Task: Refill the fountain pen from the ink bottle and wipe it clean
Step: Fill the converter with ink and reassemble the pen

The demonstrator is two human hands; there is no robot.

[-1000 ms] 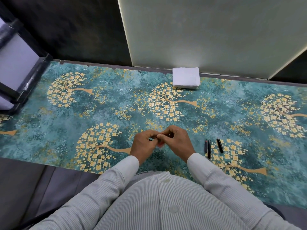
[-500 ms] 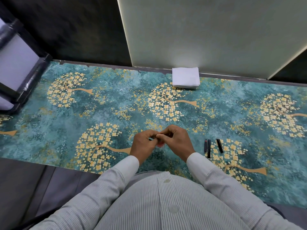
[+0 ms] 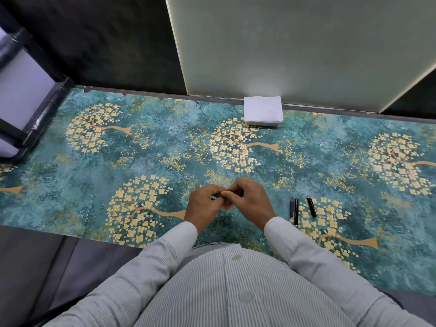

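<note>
A small object, hidden but for a pinkish edge, is pinched between the left hand (image 3: 203, 204) and right hand (image 3: 250, 201), while the pen parts (image 3: 296, 210) lie just right of the right hand, long axes running near-to-far on the bench (image 3: 165, 147).

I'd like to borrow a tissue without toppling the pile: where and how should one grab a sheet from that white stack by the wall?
Pinch the near corner of the top sheet of the white square napkin stack, coming from the front and above. It lies flat with its back edge near the pale wall panel, so only the near edges are free.
</note>
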